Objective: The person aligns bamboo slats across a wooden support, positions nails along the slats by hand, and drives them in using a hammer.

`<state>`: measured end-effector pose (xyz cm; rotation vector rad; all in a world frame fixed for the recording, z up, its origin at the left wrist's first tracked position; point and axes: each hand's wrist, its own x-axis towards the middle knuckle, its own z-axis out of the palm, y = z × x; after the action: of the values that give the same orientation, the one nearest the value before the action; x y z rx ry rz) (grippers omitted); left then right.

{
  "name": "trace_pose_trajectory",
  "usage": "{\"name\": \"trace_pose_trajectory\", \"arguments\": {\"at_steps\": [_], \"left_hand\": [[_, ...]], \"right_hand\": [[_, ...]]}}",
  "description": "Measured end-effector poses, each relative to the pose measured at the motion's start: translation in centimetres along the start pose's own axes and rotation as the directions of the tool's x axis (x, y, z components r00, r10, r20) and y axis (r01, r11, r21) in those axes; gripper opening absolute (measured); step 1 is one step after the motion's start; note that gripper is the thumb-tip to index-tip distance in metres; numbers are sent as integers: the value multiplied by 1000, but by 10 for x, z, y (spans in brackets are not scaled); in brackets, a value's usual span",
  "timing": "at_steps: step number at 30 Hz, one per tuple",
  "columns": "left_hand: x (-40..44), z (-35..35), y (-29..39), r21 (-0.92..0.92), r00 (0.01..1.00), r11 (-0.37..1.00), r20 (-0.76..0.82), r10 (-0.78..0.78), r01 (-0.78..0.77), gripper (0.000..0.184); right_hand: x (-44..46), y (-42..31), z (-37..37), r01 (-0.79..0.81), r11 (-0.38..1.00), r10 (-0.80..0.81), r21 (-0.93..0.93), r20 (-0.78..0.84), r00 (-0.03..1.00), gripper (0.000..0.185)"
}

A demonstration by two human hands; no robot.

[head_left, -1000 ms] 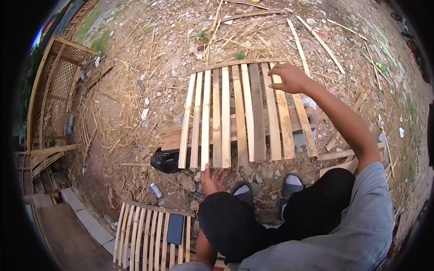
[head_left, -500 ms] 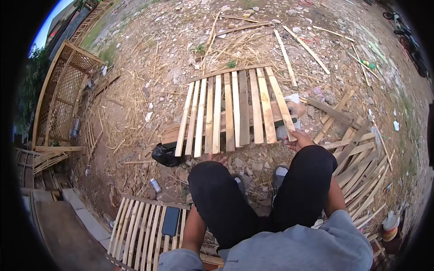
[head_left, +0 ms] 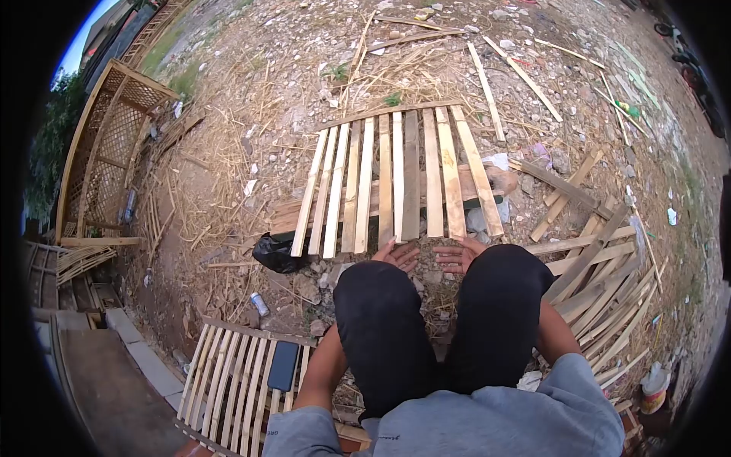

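A fan of pale wooden slats (head_left: 367,179), one of them greyer (head_left: 411,175), runs toward me from a crosspiece (head_left: 392,112) at its far end. The slats rest over a thick wooden board (head_left: 293,217) on the ground. My left hand (head_left: 397,257) is at the near ends of the middle slats, fingers spread and thumb close to a slat tip. To the right, my right hand (head_left: 461,255) has its fingers stretched out by the slat ends, its wrist behind my knee. Whether either hand touches the wood I cannot tell. Neither holds anything.
A second slatted panel (head_left: 228,381) lies at my lower left with a phone (head_left: 283,365) on it. Loose slats (head_left: 601,282) are piled at my right. A black plastic bag (head_left: 280,253), a can (head_left: 260,304) and a lattice frame (head_left: 106,160) are to the left.
My right hand has let go of the rightmost slat's end and moved left. The left hand has shifted right, so both are now close together near the middle slats.
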<state>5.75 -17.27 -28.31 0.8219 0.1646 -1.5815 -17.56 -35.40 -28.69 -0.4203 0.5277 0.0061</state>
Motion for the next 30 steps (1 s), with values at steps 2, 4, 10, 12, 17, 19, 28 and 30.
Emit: {"name": "trace_pose_trajectory", "arguments": {"at_steps": [2,4,10,12,17,19,28,30], "left_hand": [[3,0,-2,-49,998,999,66,11,-8,40],[4,-6,-4,-64,991,998,125,36,-28,35],[-7,2,-2,-113,999,992,-12,48,-49,27],[-6,0,-2,-123,996,988,-10,92,-92,26],[-11,11,3,1,981,992,-153,123,-124,29],[-14,17,6,82,963,988,-227,149,-133,35],[-7,18,16,146,952,986,-279,122,-83,44],[-6,17,15,147,952,985,-279,128,-89,47]], "right_hand": [[7,3,10,22,998,-23,60,14,1000,36],[13,4,14,40,989,-47,141,51,998,35],[12,7,29,184,944,-204,272,45,978,34],[11,7,30,211,948,-216,240,-6,976,35],[16,9,19,225,953,-200,204,-135,970,26],[20,9,22,221,964,-199,150,-152,968,26],[27,-4,42,212,966,-178,151,-211,961,34],[21,-5,50,267,961,-242,67,-255,936,36]]}}
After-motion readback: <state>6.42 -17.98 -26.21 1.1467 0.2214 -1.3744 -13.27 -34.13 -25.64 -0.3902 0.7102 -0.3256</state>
